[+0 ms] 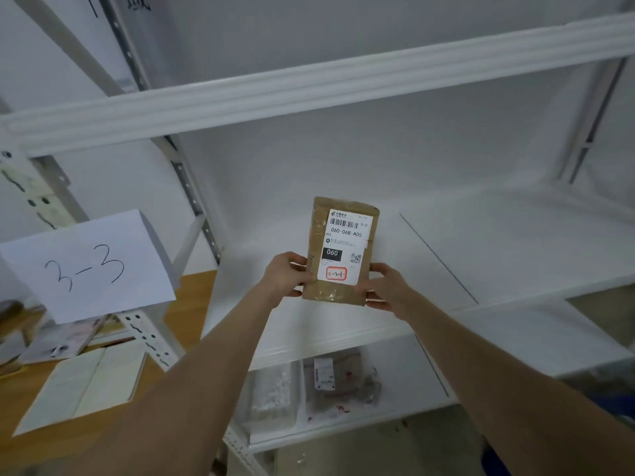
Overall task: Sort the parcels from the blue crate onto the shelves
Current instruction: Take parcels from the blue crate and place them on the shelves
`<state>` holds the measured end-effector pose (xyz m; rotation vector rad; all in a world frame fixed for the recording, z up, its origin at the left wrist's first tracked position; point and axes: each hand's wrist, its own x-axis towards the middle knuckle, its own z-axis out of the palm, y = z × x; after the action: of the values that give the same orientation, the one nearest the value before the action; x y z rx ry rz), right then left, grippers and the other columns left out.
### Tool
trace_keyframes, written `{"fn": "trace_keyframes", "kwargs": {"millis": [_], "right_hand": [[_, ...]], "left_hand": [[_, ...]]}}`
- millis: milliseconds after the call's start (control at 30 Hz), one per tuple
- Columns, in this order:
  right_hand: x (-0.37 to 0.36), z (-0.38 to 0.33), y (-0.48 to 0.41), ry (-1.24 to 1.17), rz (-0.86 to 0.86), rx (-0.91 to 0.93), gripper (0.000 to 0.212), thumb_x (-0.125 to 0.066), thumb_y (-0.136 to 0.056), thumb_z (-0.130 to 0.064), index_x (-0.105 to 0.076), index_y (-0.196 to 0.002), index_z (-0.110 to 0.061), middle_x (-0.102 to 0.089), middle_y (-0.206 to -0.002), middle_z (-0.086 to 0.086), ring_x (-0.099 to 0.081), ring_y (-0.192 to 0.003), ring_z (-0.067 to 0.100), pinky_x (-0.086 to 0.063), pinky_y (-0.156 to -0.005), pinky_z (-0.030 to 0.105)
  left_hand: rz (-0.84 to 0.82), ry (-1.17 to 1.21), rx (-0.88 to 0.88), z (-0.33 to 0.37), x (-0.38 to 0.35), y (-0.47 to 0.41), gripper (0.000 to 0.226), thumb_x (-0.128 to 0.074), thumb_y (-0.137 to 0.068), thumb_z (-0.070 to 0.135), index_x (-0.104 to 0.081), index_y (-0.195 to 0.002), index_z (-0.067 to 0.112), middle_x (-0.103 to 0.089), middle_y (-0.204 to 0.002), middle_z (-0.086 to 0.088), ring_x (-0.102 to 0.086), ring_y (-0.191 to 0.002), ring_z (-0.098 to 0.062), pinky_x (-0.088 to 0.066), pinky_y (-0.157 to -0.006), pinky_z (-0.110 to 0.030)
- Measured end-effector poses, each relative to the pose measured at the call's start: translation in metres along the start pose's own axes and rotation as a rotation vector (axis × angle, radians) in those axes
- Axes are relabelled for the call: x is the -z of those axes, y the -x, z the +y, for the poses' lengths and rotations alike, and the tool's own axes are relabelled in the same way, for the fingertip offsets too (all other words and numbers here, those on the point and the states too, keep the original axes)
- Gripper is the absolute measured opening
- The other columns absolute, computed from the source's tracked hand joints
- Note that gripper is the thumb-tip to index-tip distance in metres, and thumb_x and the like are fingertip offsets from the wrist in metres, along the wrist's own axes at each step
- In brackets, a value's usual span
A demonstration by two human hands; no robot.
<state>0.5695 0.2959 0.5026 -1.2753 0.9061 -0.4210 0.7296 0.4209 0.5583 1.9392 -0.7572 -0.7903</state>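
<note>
I see a brown parcel (pixel 340 249) held in both hands in front of me, over the white middle shelf (pixel 481 242). Its long axis runs from near to far, with the far end leaning a little to the right. The label faces me and reads upright, barcode at the far end and a red-framed sticker at the near end.

My left hand (pixel 287 274) grips the near left edge, thumb on the front face and fingers curled behind. My right hand (pixel 388 290) clamps the near right edge the same way. Most of the parcel sticks out beyond the fingers on the far side. I cannot tell whether it touches the shelf.

To the left hangs a paper sign (pixel 89 266) marked 3-3. On the lower shelf (pixel 395 407) lie other parcels (pixel 330 376).
</note>
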Motion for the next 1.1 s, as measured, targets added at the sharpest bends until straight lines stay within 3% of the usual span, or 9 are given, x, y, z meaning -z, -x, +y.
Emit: {"fn": "trace_keyframes", "kwargs": {"millis": [133, 200, 300, 533, 667, 800, 933, 1033, 1100], "right_hand": [[-0.002, -0.013, 0.025, 0.037, 0.036, 0.081, 0.060, -0.070, -0.075, 0.006, -0.048, -0.124, -0.021, -0.068, -0.102, 0.005, -0.066, -0.092, 0.022, -0.056, -0.077, 0.035], [0.001, -0.020, 0.041, 0.045, 0.035, 0.140, 0.060, -0.072, -0.075, 0.004, -0.046, -0.123, -0.020, -0.070, -0.102, 0.005, -0.066, -0.096, 0.023, -0.055, -0.086, 0.040], [0.008, -0.035, 0.068, 0.027, 0.024, 0.245, 0.059, -0.078, -0.074, -0.006, -0.044, -0.119, -0.022, -0.071, -0.100, 0.000, -0.067, -0.095, 0.019, -0.053, -0.086, 0.038], [0.024, -0.099, 0.143, 0.068, 0.050, 0.487, 0.059, -0.082, -0.073, -0.021, -0.045, -0.117, -0.026, -0.072, -0.096, -0.004, -0.067, -0.093, 0.016, -0.050, -0.085, 0.037], [0.020, -0.159, 0.181, 0.094, 0.053, 0.640, 0.059, -0.083, -0.071, -0.026, -0.047, -0.118, -0.026, -0.073, -0.093, -0.006, -0.069, -0.089, 0.013, -0.052, -0.080, 0.035], [-0.002, -0.219, 0.202, 0.083, 0.092, 0.768, 0.051, -0.080, -0.075, -0.029, -0.048, -0.114, -0.027, -0.070, -0.096, -0.004, -0.067, -0.090, 0.013, -0.052, -0.078, 0.033], [-0.039, -0.267, 0.199, 0.086, 0.165, 0.848, 0.049, -0.077, -0.078, -0.029, -0.051, -0.119, -0.022, -0.069, -0.100, -0.001, -0.067, -0.091, 0.017, -0.054, -0.073, 0.032], [-0.072, -0.295, 0.185, 0.169, 0.236, 0.867, 0.049, -0.074, -0.081, -0.028, -0.053, -0.125, -0.019, -0.067, -0.115, 0.003, -0.065, -0.102, 0.022, -0.053, -0.089, 0.042], [-0.094, -0.310, 0.176, 0.231, 0.269, 0.885, 0.049, -0.070, -0.083, -0.026, -0.053, -0.129, -0.019, -0.067, -0.116, 0.006, -0.064, -0.105, 0.025, -0.051, -0.092, 0.044]], "left_hand": [[-0.046, -0.023, -0.093, 0.010, 0.013, 0.016, 0.027, -0.073, -0.076, 0.000, -0.053, -0.088, 0.012, -0.064, -0.093, -0.007, -0.064, -0.088, -0.022, -0.057, -0.077, -0.037], [-0.059, -0.028, -0.137, 0.018, 0.017, 0.030, 0.028, -0.073, -0.076, -0.001, -0.052, -0.087, 0.012, -0.063, -0.089, -0.003, -0.064, -0.085, -0.019, -0.057, -0.072, -0.033], [-0.047, -0.018, -0.232, 0.034, 0.022, 0.054, 0.028, -0.074, -0.076, 0.001, -0.052, -0.087, 0.013, -0.063, -0.095, -0.003, -0.065, -0.081, -0.015, -0.056, -0.065, -0.026], [0.035, 0.018, -0.459, 0.092, 0.038, 0.124, 0.025, -0.075, -0.077, 0.006, -0.055, -0.088, 0.016, -0.063, -0.099, -0.002, -0.065, -0.086, -0.016, -0.057, -0.082, -0.036], [0.112, 0.054, -0.594, 0.143, 0.064, 0.159, 0.024, -0.072, -0.079, 0.007, -0.056, -0.096, 0.011, -0.063, -0.102, -0.004, -0.064, -0.093, -0.018, -0.058, -0.081, -0.037], [0.215, 0.126, -0.709, 0.188, 0.096, 0.180, 0.018, -0.069, -0.082, 0.009, -0.055, -0.090, 0.016, -0.063, -0.096, 0.000, -0.063, -0.090, -0.015, -0.056, -0.081, -0.037], [0.298, 0.186, -0.746, 0.215, 0.129, 0.178, 0.022, -0.066, -0.086, 0.012, -0.054, -0.105, 0.011, -0.062, -0.098, -0.003, -0.061, -0.094, -0.019, -0.052, -0.086, -0.040], [0.392, 0.144, -0.780, 0.226, 0.155, 0.167, 0.030, -0.062, -0.089, 0.014, -0.052, -0.117, 0.012, -0.063, -0.100, -0.006, -0.062, -0.095, -0.021, -0.053, -0.084, -0.039], [0.470, 0.126, -0.795, 0.231, 0.172, 0.157, 0.034, -0.060, -0.091, 0.014, -0.051, -0.124, 0.017, -0.063, -0.097, -0.002, -0.062, -0.090, -0.018, -0.055, -0.075, -0.032]]}}
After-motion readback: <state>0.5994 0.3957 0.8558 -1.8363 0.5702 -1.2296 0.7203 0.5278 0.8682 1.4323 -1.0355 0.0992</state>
